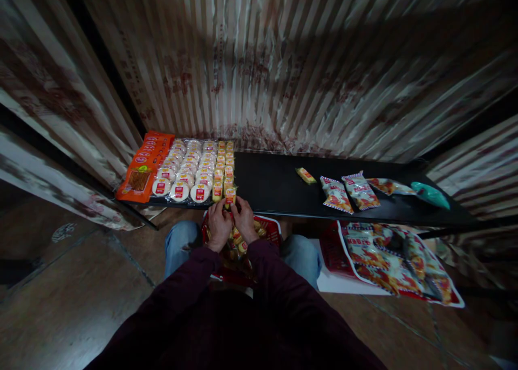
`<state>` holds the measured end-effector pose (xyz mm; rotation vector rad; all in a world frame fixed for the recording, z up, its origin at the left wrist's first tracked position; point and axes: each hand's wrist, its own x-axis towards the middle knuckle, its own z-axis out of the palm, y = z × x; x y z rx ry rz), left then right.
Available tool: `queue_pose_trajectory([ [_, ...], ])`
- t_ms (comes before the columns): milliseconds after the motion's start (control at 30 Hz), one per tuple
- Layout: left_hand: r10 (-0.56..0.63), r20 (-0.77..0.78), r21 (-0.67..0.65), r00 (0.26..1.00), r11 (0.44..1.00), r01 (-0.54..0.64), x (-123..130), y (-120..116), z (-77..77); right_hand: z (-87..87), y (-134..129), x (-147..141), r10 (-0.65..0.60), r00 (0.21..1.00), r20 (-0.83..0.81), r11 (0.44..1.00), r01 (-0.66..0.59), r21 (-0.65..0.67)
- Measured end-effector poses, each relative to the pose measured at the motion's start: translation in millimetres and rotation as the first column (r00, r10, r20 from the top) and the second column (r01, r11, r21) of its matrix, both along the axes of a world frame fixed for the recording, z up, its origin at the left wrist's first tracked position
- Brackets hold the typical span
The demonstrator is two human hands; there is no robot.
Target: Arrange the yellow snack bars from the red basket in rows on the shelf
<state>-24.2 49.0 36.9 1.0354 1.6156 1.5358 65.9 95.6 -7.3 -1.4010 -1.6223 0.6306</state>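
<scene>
At the shelf's front edge, my left hand (pixel 219 224) and my right hand (pixel 243 219) close in from both sides on a small yellow snack pack (pixel 230 197) with a red label. It sits at the near end of two columns of similar yellow packs (pixel 219 173). To the left of these stand rows of round white wrapped cakes (pixel 200 192) with red labels. Beneath my hands, between my knees, a red basket (pixel 275 231) holds more yellow packs, partly hidden by my arms.
An orange snack bag (pixel 141 168) lies at the left end of the black shelf (pixel 267 184). Farther right are a lone yellow pack (pixel 306 176), several chip bags (pixel 361 191) and a teal packet (pixel 430 194). Another red basket (pixel 338 254) of bags stands below. Curtains (pixel 259 62) hang behind.
</scene>
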Motion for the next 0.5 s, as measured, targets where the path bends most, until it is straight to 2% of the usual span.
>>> queue_pose_trajectory([
  [67,0.016,-0.073,0.018,0.997,1.0,-0.014,-3,4,-0.5,2.0,5,-3,0.001,0.999,0.037,1.0,0.0,-0.026],
  [167,0.044,-0.095,0.075,0.995,0.996,-0.037,-5,9,-3.2,3.7,10,-7,-0.009,0.996,0.084,0.999,0.012,-0.033],
  [233,0.045,-0.21,0.058,0.977,0.998,-0.033,-6,13,-6.9,4.2,12,-8,-0.015,0.993,0.115,0.999,0.019,-0.035],
  [367,0.01,-0.572,-0.004,0.82,1.0,-0.014,-8,17,-18.5,4.6,13,-10,-0.023,0.989,0.148,0.998,0.031,-0.048],
  [500,0.041,-0.68,0.055,0.732,0.998,-0.005,-10,17,-29.3,4.1,14,-10,-0.041,0.986,0.162,0.998,0.049,-0.046],
])
